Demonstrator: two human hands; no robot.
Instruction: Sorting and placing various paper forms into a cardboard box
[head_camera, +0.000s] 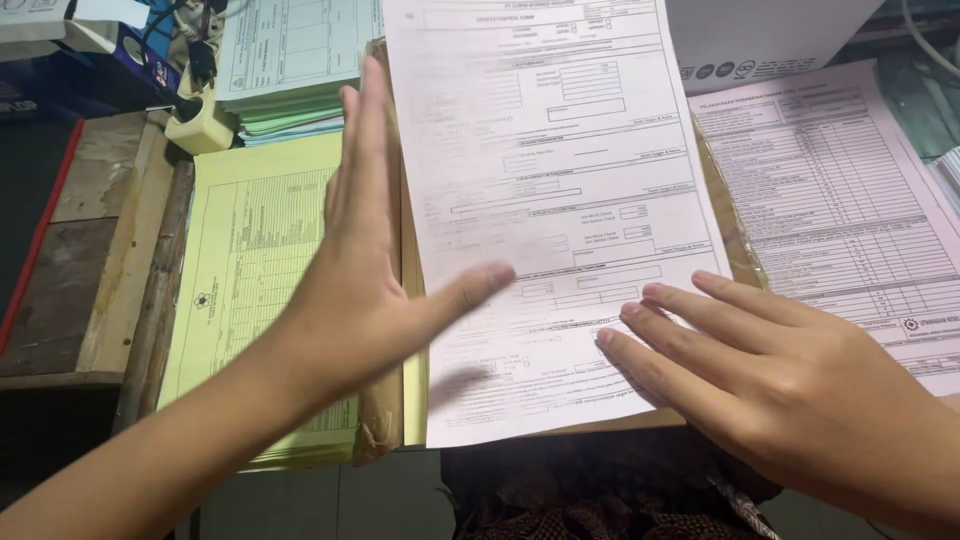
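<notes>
A white printed form sheet (560, 180) lies on top of a stack wrapped in brown paper (382, 420). My left hand (365, 270) is flat and open, its edge along the sheet's left side, thumb stretched over the paper. My right hand (770, 380) rests palm down on the sheet's lower right corner, fingers spread. Neither hand holds anything.
A yellow form pad (255, 260) lies to the left, a pinkish-white form stack (840, 200) to the right. Green and blue form pads (290, 60) sit at the back left, a white box (760, 35) at the back right. A worn wooden table edge (120, 260) is at left.
</notes>
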